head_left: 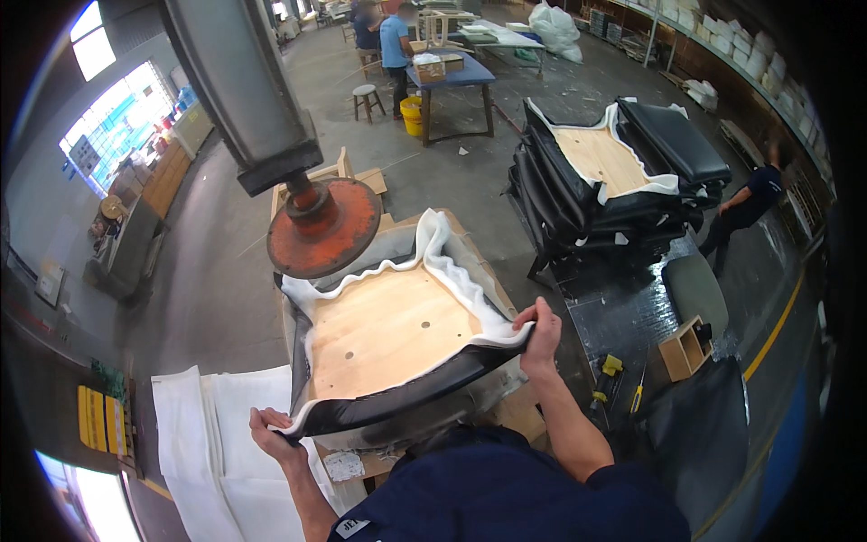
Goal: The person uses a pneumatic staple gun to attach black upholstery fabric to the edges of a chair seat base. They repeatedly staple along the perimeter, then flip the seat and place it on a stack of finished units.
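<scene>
A plywood seat board [388,334] lies face up with a few small holes in it. Around it stands the raised, wavy edge of white padding [447,262], lined outside by a black upholstery cover [406,388]. My left hand [273,435] is closed on the cover's edge at the near left corner. At the right corner my right hand [540,334] pinches the same edge between thumb and fingers. Above the far left corner hangs the round orange-rimmed plate [325,226] of a press. What supports the seat is mostly hidden beneath it.
Black cushions [578,199] are stacked at the right. Below them a table bears a yellow-handled tool [638,397], a yellow-and-black tool [607,379] and a wooden box [684,348]. White sheets [221,452] lie at left. One person [754,199] stands at right; others are far back.
</scene>
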`<state>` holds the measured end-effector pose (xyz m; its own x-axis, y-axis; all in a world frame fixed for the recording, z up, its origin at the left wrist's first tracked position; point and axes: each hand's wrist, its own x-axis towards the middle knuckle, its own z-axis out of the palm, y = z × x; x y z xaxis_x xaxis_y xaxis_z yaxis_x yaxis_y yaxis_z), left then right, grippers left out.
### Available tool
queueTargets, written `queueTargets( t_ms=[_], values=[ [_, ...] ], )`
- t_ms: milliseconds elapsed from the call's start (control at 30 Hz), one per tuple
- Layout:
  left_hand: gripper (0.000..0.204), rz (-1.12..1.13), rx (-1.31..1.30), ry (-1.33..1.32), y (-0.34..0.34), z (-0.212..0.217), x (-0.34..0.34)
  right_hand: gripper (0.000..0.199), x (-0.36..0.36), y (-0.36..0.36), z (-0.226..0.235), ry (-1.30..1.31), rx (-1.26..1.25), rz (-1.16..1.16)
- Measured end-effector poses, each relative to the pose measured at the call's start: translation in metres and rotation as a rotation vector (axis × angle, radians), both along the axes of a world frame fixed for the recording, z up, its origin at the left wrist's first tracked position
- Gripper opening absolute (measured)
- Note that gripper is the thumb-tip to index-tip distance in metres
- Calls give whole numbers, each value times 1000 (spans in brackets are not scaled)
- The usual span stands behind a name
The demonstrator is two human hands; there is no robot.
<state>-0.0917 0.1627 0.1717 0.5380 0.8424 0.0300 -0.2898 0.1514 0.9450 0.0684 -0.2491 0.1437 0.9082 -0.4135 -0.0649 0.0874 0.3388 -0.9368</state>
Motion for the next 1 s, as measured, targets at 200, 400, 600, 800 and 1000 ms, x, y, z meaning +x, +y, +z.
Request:
queueTargets(
  t_ms=[200, 400, 600, 800, 1000],
  values=[
    [51, 3, -83, 47, -15, -32, -25, 54, -1, -15, -25, 107, -58, -1],
    [54, 49, -83, 157, -20, -73, -41, 55, -15, -22, -70, 198, -95, 65],
    [52, 39, -114, 189, -14, -84, -43, 56, -13, -23, -75, 232, -182, 189],
    [52, -24, -172, -79, 5, -108, -59, 47, -2, -30, -64, 230, -396, 448],
    [54, 190, -566, -60, 37, -167, -94, 27, 17, -66, -25, 229, -791, 440]
  ],
)
